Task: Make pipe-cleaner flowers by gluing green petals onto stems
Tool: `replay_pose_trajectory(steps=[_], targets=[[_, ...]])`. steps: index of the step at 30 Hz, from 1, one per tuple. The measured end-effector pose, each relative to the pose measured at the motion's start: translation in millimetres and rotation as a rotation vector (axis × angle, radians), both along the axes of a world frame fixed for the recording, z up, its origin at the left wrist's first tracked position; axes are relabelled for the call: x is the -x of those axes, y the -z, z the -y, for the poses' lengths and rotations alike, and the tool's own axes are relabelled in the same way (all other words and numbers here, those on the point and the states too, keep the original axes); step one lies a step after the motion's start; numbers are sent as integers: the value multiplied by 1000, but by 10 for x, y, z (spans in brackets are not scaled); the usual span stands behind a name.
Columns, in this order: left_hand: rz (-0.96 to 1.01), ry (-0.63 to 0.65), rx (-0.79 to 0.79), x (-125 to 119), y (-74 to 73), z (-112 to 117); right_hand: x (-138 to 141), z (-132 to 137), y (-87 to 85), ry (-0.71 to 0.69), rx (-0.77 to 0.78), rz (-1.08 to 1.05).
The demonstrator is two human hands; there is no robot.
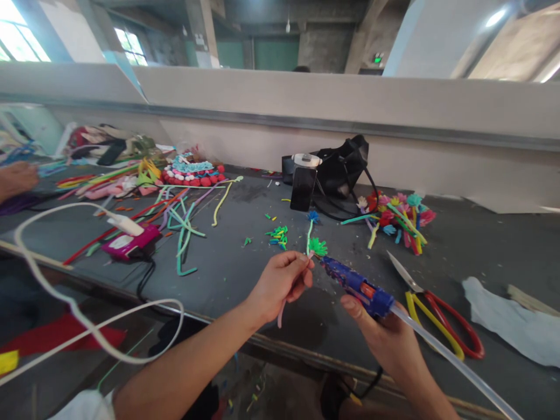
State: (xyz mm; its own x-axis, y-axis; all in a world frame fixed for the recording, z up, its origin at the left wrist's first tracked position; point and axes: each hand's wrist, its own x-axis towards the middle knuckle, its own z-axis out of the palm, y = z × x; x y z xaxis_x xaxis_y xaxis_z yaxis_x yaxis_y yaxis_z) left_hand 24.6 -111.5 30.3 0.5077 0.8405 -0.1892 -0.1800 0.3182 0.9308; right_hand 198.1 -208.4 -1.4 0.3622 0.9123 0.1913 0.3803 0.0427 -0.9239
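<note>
My left hand (282, 284) pinches a thin pink pipe-cleaner stem topped by a small green flower (318, 247), held just above the dark table (245, 274). My right hand (385, 335) grips a blue hot glue gun (356, 286) with a clear glue stick (455, 364) trailing back to the lower right. The gun's nozzle points at the green flower and is almost touching it.
Red and yellow scissors (437, 318) lie right of my hands beside a white cloth (511, 326). A heap of finished flowers (398, 219), a black bag (341, 172) with a phone, loose pipe cleaners (184, 224), a pink device (129, 242) with a white cable, and another person's hand (15, 178) at far left.
</note>
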Motion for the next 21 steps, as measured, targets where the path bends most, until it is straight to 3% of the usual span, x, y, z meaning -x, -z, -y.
replay_pose_trajectory(steps=[7, 14, 21], targets=[[-17, -13, 6, -2, -28, 6, -39, 2, 14, 36, 8, 6], [-6, -34, 20, 12, -3, -12, -37, 101, -44, -96, 6, -34], [1, -36, 43, 14, 28, -32, -77, 190, -41, -128, 69, -54]])
